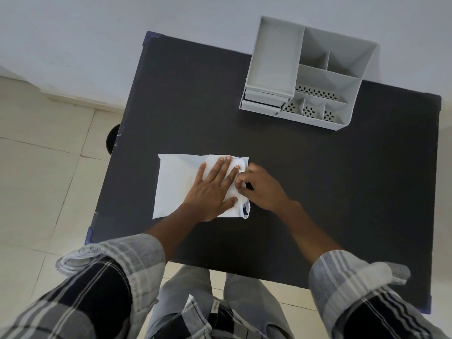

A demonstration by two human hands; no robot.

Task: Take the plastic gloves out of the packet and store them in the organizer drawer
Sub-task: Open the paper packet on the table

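A white plastic packet (179,182) lies flat on the black table (318,192), left of the middle. My left hand (212,189) presses flat on the packet's right half with its fingers spread. At the packet's right edge my right hand (259,187) pinches the packet's open end between thumb and fingertips. The gloves themselves are hidden inside the packet. A grey organizer (308,74) stands at the table's far right, with two small drawers (263,101) pushed in at its front left.
The organizer has several open compartments, some with perforated floors. A dark round object (113,138) sits on the tiled floor by the table's left edge. A white wall runs behind the table.
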